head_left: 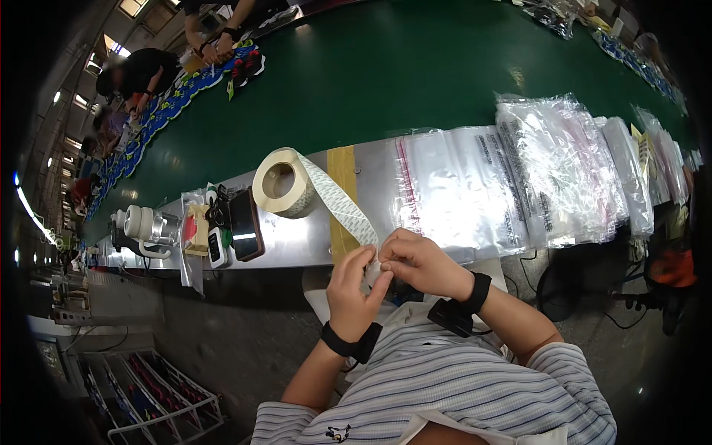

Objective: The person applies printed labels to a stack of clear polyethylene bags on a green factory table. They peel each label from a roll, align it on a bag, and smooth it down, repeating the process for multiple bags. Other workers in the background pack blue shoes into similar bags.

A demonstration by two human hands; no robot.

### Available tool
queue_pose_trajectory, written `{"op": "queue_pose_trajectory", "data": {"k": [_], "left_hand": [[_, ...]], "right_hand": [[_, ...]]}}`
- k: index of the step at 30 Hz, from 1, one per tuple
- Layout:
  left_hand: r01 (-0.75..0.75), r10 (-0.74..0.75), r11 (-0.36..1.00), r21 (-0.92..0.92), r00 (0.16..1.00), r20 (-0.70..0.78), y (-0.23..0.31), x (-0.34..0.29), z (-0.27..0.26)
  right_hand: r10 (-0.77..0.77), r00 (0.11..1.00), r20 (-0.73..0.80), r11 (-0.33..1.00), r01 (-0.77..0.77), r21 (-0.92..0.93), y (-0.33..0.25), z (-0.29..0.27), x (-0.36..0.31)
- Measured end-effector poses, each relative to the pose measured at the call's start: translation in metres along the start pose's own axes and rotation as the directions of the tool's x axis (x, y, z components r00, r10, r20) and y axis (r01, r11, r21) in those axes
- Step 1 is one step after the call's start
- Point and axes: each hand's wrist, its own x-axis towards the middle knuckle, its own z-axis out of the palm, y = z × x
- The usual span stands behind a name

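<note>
A large roll of white stickers [297,194] stands on the metal bench, and its printed strip [343,204] runs down toward me. My left hand [353,291] is closed on the strip's free end at the bench's near edge. Beside it, my right hand [423,261] pinches at the same end with thumb and forefinger, the two thumbs nearly meeting. Whether a single sticker is between the right fingers is hidden. Right of my hands lie clear plastic bags [463,185] with a red zip strip, flat on the bench.
Thicker stacks of clear bags [564,174] sit farther right. To the left are a phone [246,225], a white device [217,248] and a clear bottle [152,228]. Beyond runs a wide green belt [415,70]; people work along its far left side. A wire rack [152,397] stands lower left.
</note>
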Motion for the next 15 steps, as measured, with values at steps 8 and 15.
{"op": "queue_pose_trajectory", "data": {"k": [8,15], "left_hand": [[0.479,-0.529,0.604,-0.637,0.839,0.128,-0.023,0.008,-0.007],[0.035,0.021,0.960,-0.277,0.980,0.197,-0.017,0.030,0.004]], "right_hand": [[0.098,0.993,-0.070,0.983,-0.107,-0.147,0.002,0.010,0.011],[-0.036,0.928,-0.370,0.790,-0.200,-0.579,0.025,-0.036,-0.016]]}}
